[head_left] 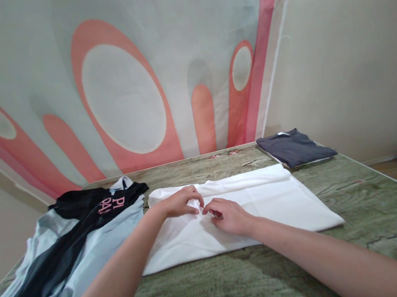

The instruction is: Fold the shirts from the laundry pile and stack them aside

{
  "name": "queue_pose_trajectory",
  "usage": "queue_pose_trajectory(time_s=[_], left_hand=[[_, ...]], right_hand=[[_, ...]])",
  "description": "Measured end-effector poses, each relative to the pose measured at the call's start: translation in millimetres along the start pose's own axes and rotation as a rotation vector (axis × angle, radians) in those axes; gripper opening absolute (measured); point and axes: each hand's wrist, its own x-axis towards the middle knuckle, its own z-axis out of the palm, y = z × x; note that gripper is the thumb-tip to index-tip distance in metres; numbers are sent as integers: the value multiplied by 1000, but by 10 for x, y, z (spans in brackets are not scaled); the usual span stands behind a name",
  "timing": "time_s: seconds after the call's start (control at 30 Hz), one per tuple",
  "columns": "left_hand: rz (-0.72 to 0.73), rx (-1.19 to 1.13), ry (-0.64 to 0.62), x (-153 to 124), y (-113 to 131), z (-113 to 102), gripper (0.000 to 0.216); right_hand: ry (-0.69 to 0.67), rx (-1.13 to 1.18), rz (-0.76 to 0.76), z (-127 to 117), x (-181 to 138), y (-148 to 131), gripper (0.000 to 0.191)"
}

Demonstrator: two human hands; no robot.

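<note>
A white garment [272, 207] lies folded into a long flat shape across the table in front of me. My left hand [183, 202] is over its left half, thumb and fingers pinched on a small raised fold of the white cloth. Just to the right, my right hand [230, 216] has its fingers curled close to that same fold. The fingertips of both hands nearly meet there. Whether the right fingers grip cloth is hard to see, though they are bent together at the fold.
Left of the white garment lies a loose heap of clothes, with a black shirt [86, 226] bearing pink letters and a light blue garment [103, 257]. A folded dark grey garment [294, 148] rests at the table's back right corner. The wood-grain table [378, 210] meets a patterned backdrop behind.
</note>
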Motion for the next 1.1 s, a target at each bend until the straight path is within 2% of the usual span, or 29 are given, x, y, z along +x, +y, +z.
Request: queue_pose_trajectory(time_s=[0.2,0.47,0.63,0.83,1.1], left_hand=[[-25,133,-6,-11,-124,-6,15],[-118,254,120,7,-309,59,27],[-99,241,179,-3,-309,70,28],[14,196,98,13,-295,78,24],[-105,328,226,40,-294,172,25]], right_hand=[[3,35,-83,0,-7,19,32],[-4,75,-87,-35,-5,-15,33],[24,23,-46,-13,-11,3,29],[40,-12,-62,14,-11,31,25],[57,-27,-34,-11,-6,1,22]])
